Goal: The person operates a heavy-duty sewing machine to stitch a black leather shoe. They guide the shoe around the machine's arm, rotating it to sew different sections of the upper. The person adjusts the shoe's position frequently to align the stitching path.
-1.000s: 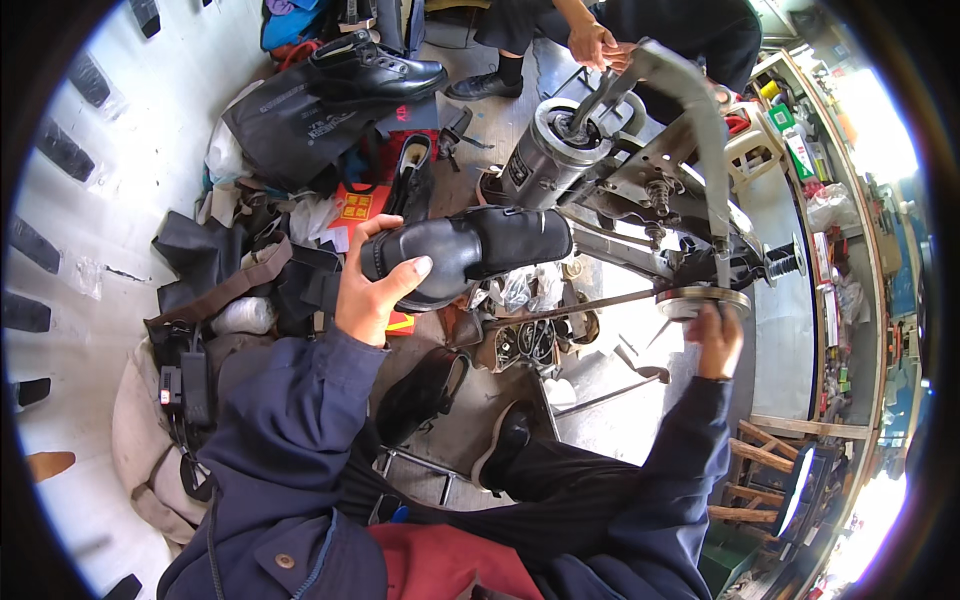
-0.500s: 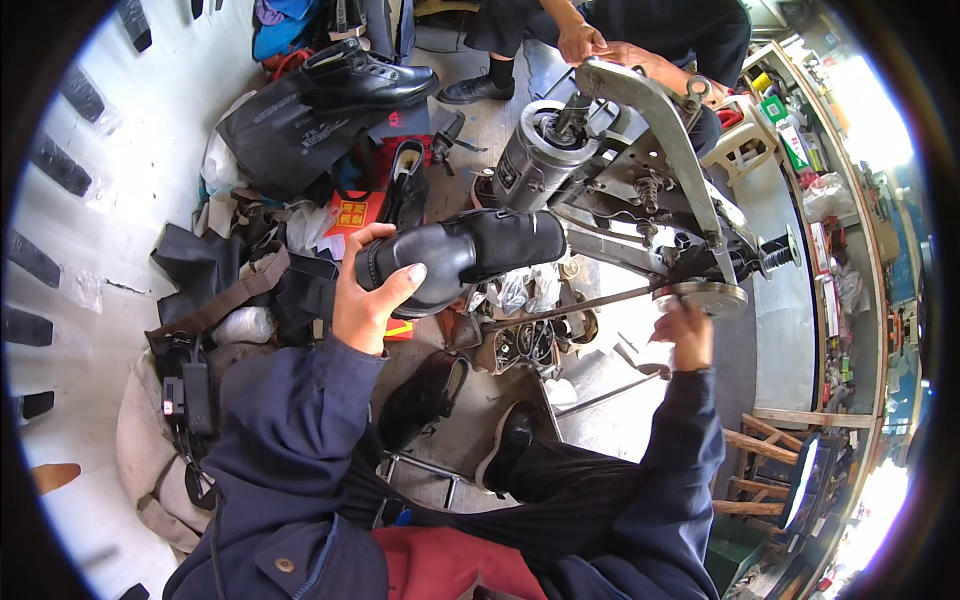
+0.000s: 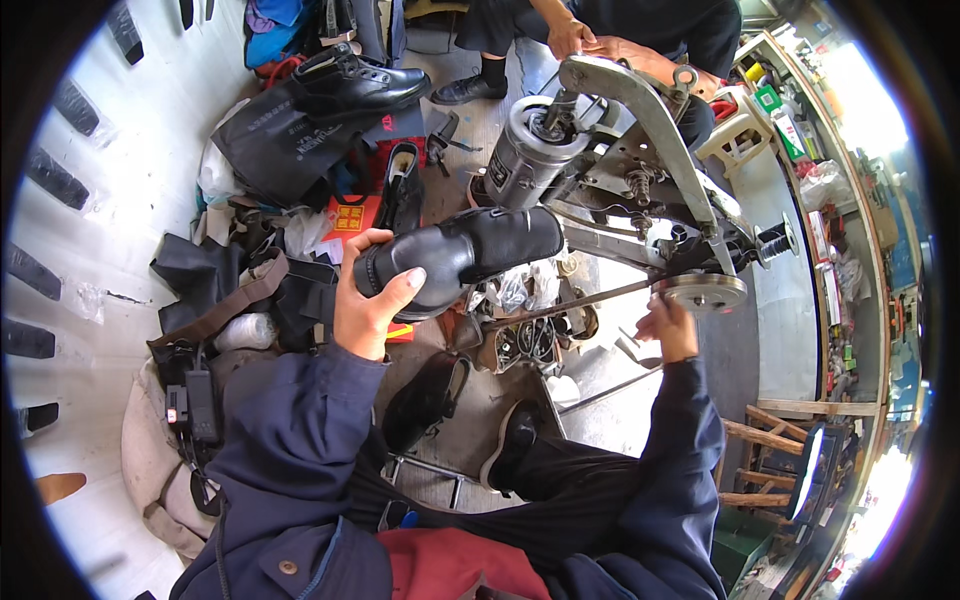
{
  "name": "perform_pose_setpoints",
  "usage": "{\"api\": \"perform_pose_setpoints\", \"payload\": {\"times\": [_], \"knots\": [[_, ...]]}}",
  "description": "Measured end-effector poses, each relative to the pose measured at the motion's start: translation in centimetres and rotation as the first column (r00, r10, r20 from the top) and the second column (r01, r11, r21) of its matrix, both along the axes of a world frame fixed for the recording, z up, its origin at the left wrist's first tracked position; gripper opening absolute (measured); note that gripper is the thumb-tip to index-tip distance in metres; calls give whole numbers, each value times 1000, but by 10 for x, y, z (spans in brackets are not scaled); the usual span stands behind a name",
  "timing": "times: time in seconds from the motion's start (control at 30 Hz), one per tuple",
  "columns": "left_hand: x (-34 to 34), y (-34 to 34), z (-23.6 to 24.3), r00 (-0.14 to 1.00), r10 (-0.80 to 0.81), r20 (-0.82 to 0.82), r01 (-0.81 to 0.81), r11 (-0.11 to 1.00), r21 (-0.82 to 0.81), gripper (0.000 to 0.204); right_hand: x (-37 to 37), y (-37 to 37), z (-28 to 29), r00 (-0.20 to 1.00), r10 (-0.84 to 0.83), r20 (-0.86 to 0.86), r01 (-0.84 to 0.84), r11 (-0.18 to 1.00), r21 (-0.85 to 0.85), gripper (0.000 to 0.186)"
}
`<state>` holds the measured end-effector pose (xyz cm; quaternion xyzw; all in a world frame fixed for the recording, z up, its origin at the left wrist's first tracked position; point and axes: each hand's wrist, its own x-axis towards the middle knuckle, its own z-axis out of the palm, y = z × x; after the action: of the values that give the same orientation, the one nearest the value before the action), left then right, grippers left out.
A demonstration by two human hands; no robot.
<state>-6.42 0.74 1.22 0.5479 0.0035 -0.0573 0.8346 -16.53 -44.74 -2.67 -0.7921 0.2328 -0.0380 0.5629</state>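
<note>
My left hand (image 3: pixel 372 300) grips a black leather boot (image 3: pixel 435 262) by its heel end, thumb on top and fingers round the far side. The boot lies sideways, its other end reaching under the arm of a metal hand-cranked sewing machine (image 3: pixel 640 150). That machine's round metal handwheel (image 3: pixel 708 292) is at the right. My right hand (image 3: pixel 668 325) is at the wheel's left rim with its fingers curled; the exact grip is partly hidden. Where the boot meets the machine, the needle area cannot be made out.
Across from me sits another person, whose hands (image 3: pixel 575 40) rest behind the machine. Black shoes (image 3: pixel 425 400), a lace-up boot (image 3: pixel 360 85), a dark bag (image 3: pixel 275 135) and leather scraps (image 3: pixel 195 280) crowd the left. A tray of small parts (image 3: pixel 530 340) lies below; a wooden stool (image 3: pixel 775 460) stands right.
My right hand has shifted a little left and up along the handwheel's rim. My left hand and the boot look nearly the same. The whole view has shifted slightly.
</note>
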Motion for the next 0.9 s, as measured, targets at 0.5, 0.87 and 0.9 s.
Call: {"api": "perform_pose_setpoints", "payload": {"times": [0.5,0.87,0.9], "knots": [[1,-3,3,1000,-22,-1,22,1000,-8,54,1,1,-3,999,-35,-1,35,998,45,25],[2,-5,4,999,-39,-13,40,999,19,58,-12,-61,-27,927,-372,-48,346,898,-271,16],[3,-5,3,999,-38,-12,38,999,19,58,-7,-44,-31,919,-320,-232,263,933,-245,18]]}}
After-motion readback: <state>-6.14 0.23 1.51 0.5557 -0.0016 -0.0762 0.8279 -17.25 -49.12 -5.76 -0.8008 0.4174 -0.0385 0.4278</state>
